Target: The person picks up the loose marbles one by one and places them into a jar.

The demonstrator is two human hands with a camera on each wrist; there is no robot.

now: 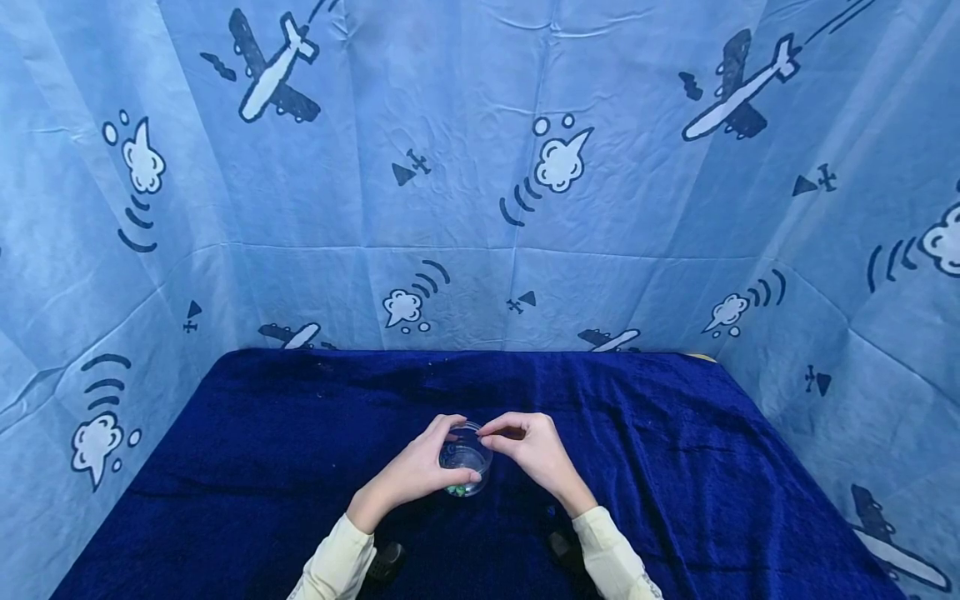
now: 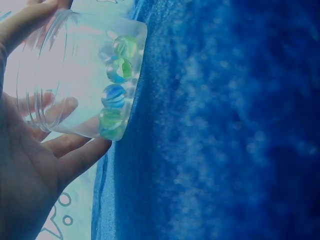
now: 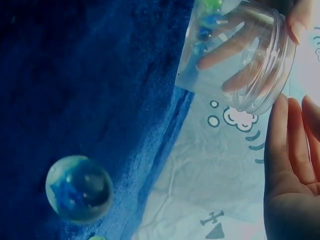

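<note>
My left hand grips a clear jar, its thumb and fingers around the side. Several green and blue glass marbles lie along the jar's bottom. The jar is open at the top, and in the left wrist view its screw-threaded mouth faces the palm side. My right hand is at the jar's rim, with thumb and index fingertips close together. Whether something is pinched between them I cannot tell. Below the right wrist, a blue-and-white marble lies on the cloth.
A dark blue velvet cloth covers the table. Part of a greenish marble shows at the right wrist view's bottom edge. Light blue curtains with printed planes and clouds hang behind and at both sides. Small black devices sit beneath the wrists.
</note>
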